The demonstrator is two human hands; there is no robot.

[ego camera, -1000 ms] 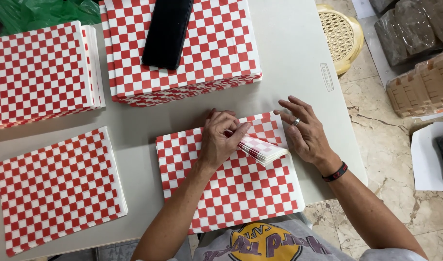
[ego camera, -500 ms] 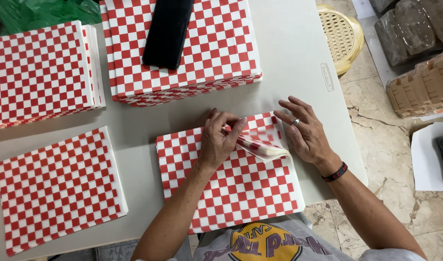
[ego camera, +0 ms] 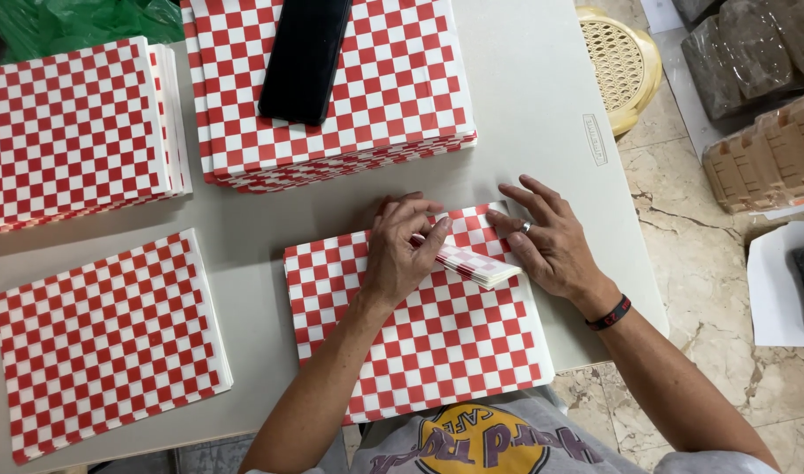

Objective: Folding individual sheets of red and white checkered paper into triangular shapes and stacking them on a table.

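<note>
Head view, person seated at a pale grey table (ego camera: 542,132), both bare hands on a red-and-white checkered paper stack (ego camera: 419,342) right in front of them. Left hand (ego camera: 402,250) sits on the upper middle of that stack, fingers curled, fingertips pinching a folded-over bundle of sheet corners (ego camera: 472,263) at its top right; the bundle is lifted off the stack and fans out toward the right, layered edges visible. Right hand (ego camera: 546,241) lies flat, fingers spread and holding nothing, palm down over the stack's upper right corner and the table edge, just beside the lifted bundle, index finger touching or nearly touching it, cannot tell which. Ring on one right finger, dark wristband (ego camera: 609,313) on the right wrist. Other checkered stacks around: a thick one at top centre (ego camera: 402,96) with a black flat phone-like object (ego camera: 303,54) lying on it, another thick stack at top left (ego camera: 68,132), a thinner stack at lower left (ego camera: 108,342); all apart from each other and from the hands. Green plastic bag (ego camera: 68,22) at the top left corner. Off the table to the right, on the marble floor: a yellow woven-seat stool (ego camera: 625,57) and wrapped brown packs (ego camera: 761,149).
</note>
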